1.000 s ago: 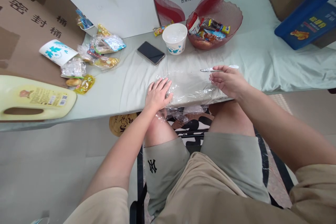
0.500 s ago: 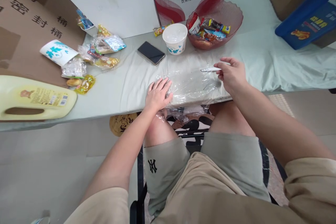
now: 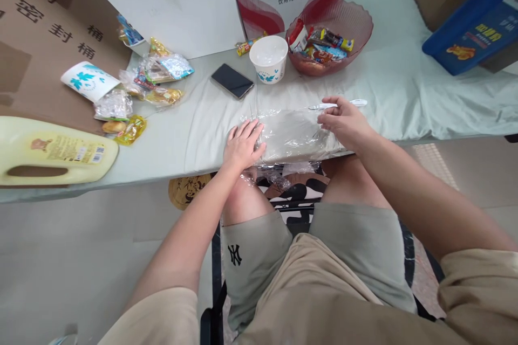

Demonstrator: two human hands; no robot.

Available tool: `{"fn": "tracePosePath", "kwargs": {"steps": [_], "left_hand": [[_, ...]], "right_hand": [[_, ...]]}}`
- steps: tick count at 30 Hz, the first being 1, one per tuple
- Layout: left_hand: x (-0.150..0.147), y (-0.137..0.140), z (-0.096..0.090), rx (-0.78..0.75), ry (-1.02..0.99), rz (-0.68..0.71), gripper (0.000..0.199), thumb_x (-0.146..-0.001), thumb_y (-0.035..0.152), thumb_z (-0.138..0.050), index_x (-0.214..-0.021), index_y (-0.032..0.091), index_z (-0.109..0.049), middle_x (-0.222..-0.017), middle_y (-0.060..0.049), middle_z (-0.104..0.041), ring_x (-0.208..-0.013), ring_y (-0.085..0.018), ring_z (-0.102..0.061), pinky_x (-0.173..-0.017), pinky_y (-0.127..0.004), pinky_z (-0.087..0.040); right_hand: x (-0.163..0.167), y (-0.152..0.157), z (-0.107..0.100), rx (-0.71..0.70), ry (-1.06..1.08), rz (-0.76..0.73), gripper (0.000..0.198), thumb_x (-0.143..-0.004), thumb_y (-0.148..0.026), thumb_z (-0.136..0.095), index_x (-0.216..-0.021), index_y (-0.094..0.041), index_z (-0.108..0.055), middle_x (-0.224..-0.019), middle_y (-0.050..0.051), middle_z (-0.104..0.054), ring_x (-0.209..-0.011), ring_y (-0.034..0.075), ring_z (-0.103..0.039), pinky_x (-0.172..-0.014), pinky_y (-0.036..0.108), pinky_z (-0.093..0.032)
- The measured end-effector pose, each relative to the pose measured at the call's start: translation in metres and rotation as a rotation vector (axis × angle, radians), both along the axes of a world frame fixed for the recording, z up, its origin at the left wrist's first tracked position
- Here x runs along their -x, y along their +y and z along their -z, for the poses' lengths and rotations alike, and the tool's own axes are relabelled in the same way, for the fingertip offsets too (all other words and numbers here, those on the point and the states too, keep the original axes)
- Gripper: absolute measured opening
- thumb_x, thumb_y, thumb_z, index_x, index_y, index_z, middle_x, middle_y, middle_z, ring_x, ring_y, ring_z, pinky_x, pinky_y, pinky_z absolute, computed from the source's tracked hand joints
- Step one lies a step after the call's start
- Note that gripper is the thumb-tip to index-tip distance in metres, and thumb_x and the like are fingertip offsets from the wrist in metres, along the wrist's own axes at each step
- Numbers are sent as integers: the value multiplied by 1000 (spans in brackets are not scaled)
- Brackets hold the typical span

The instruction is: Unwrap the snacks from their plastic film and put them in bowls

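Note:
A sheet of clear plastic film point(image 3: 293, 132) lies wrinkled at the table's front edge, with part of it hanging down over my lap. My left hand point(image 3: 243, 145) rests flat on the film's left end, fingers spread. At the right end, my right hand point(image 3: 343, 121) hovers palm down with its fingers bent and apart. Behind its fingers lies a slim white-handled knife point(image 3: 359, 102), its thin tip pointing left along the film's far edge. My right hand hides the knife's middle and does not appear to grip it.
Beyond the film are a phone point(image 3: 232, 81), a white paper cup point(image 3: 268, 60) and a pink glass bowl point(image 3: 362, 27) of wrapped snacks. Snack packets point(image 3: 162, 97), a tipped paper cup point(image 3: 89, 81) and a yellow jug point(image 3: 56, 151) lie left. A blue container point(image 3: 465, 38) stands right.
My right hand has let go of the knife and shifted left over the film. The knife stays on the table. My left hand keeps its place.

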State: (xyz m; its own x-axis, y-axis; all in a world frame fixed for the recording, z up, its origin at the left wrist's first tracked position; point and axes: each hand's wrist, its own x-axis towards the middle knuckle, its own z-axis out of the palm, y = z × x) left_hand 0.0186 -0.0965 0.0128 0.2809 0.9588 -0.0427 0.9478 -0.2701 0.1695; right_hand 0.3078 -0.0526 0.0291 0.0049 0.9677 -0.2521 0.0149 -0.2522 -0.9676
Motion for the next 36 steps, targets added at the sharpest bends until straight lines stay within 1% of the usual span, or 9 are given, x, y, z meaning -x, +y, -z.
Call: {"fn": "tracePosePath", "kwargs": {"steps": [9,12,15,19,21,24,28,31,36], "left_hand": [[1,0,1,-13,18,0,61,-100,44,-43,-157,23,-48,-168,-6,-42,-158,-29,-34,-131,-53,-22],[1,0,1,2,29,-13,62,-99,44,-45,-158,25,-47,-169,-5,-41,-158,-29,-34,-132,-52,-21],[1,0,0,16,30,-18,63,-99,43,-43,-158,23,-46,-170,-5,-40,-160,-29,-30,-132,-52,-21],[0,0,-1,24,0,1,63,-101,44,-38,-160,22,-44,-171,-6,-36,-163,-30,-24,-131,-55,-20],[2,1,1,31,-45,10,64,-100,44,-38,-161,23,-42,-172,-7,-34,-163,-31,-22,-131,-56,-20],[16,6,4,-27,-209,-16,64,-98,45,-42,-157,22,-45,-173,-9,-32,-164,-31,-19,-132,-53,-19],[46,23,-5,-291,-541,-412,53,-95,38,-49,-145,22,-52,-164,-12,-45,-154,-27,-37,-122,-42,-38],[57,39,-22,-21,-712,-655,28,-96,36,-53,-112,18,-66,-120,-12,-71,-111,-22,-67,-92,-31,-54],[41,64,-42,388,-915,-662,16,-92,26,-69,-80,16,-66,-76,-2,-63,-68,-10,-57,-61,-21,-42]], "right_hand": [[-12,4,17,53,131,164,44,-66,-18,-77,-101,-27,-51,-81,-3,-56,-75,15,-65,-63,27,-54],[-13,2,22,-49,-165,72,40,-72,-23,-73,-107,-26,-55,-97,2,-62,-81,19,-66,-69,36,-57],[-9,-6,19,-405,-654,115,35,-79,-24,-65,-114,-24,-61,-119,12,-63,-108,30,-65,-94,51,-55],[16,-26,10,-828,-982,-258,39,-96,-32,-50,-132,-23,-63,-142,13,-61,-141,33,-50,-119,53,-38],[32,-34,11,-824,-1100,-513,49,-100,-37,-46,-146,-25,-58,-157,8,-54,-150,33,-41,-123,52,-33],[44,-39,21,-687,-1246,-654,59,-101,-43,-45,-157,-24,-49,-167,8,-42,-154,37,-36,-124,54,-31],[41,-39,34,-670,-1274,-644,58,-104,-46,-40,-157,-26,-50,-168,8,-40,-156,36,-33,-126,54,-27],[39,-39,35,-679,-1275,-624,57,-103,-47,-41,-156,-27,-50,-168,6,-40,-156,35,-33,-127,54,-26],[41,-40,33,-668,-1273,-630,57,-103,-48,-42,-155,-27,-51,-167,7,-42,-156,35,-33,-126,53,-27]]}}
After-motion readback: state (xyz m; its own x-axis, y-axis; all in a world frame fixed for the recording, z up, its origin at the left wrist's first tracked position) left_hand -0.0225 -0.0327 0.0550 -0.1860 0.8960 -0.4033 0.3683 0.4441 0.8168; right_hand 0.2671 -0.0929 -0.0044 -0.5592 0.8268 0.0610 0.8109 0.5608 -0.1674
